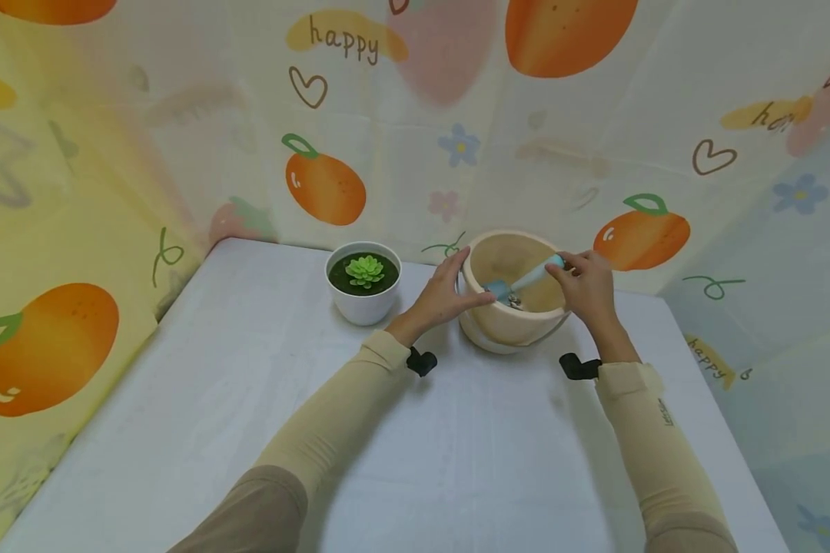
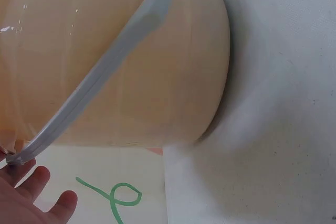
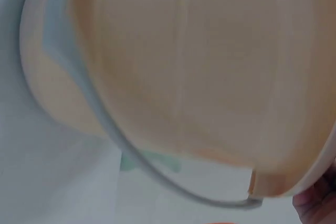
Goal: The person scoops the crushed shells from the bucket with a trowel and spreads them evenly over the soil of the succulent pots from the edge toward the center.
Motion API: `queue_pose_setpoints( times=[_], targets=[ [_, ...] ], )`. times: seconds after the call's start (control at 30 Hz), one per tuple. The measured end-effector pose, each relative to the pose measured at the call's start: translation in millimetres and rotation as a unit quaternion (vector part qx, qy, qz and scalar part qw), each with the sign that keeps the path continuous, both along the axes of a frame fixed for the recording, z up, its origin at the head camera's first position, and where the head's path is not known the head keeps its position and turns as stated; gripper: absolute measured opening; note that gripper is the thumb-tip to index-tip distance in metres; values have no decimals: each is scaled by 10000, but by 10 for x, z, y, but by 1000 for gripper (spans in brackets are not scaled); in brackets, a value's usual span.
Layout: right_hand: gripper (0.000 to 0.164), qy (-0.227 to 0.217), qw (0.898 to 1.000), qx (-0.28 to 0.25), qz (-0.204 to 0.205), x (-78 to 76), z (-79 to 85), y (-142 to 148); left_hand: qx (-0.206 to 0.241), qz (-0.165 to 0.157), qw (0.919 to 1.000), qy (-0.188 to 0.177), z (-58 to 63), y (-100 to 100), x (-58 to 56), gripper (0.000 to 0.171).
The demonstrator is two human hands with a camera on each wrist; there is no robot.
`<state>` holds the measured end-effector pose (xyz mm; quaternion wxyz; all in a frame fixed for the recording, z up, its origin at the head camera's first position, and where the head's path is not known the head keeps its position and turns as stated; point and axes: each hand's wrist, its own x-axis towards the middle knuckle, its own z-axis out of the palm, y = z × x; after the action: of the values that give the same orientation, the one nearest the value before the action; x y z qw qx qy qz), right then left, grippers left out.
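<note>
A peach-coloured bucket (image 1: 508,330) stands upright at the back of the table, its grey carrying handle (image 2: 89,93) hanging down against the side. My left hand (image 1: 437,296) holds the bucket's left rim, thumb along the front edge and fingers on the outside. Inside the bucket leans a toy shovel (image 1: 536,273) with a pale blue grip and a darker blue blade. My right hand (image 1: 591,288) pinches the end of the shovel's grip at the right rim. Small shiny bits (image 1: 515,302) show by the blade; what they are I cannot tell.
Left of the bucket is a white pot (image 1: 363,309) with a green succulent (image 1: 364,270). A white cloth covers the table (image 1: 456,461). Behind it hangs a fruit-printed curtain (image 1: 401,177), close to the bucket. Black wrist mounts (image 1: 579,367) stick out from the cuffs.
</note>
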<state>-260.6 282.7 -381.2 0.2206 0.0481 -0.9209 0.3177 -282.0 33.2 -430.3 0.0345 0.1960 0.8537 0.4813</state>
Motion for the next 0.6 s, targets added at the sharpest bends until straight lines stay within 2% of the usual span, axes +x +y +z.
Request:
queue_pose_setpoints(
  times=[0.1, 0.2, 0.33, 0.4, 0.53, 0.6],
  targets=[
    [34, -79, 9998, -157, 70, -34, 25, -72, -93, -28, 9999, 31, -7, -1, -5, 101],
    [34, -196, 9982, -559, -108, -61, 43, -168, -135, -43, 9999, 97, -6, 4, -10, 102],
    [36, -458, 9900, -1274, -392, -107, 60, -296, -198, -11, 9997, 134, 4, 27, -6, 105],
    [37, -788, 9853, -1453, -421, -131, 72, -361, -220, 15, 9996, 152, 5, 39, -1, 106],
    [39, -1424, 9827, -1102, -441, -177, 100, -483, -295, 71, 9993, 233, 1, 45, 4, 107],
    [39, -1561, 9829, -866, -444, -188, 124, -517, -318, 100, 9990, 296, -9, 44, -2, 107]
  ],
)
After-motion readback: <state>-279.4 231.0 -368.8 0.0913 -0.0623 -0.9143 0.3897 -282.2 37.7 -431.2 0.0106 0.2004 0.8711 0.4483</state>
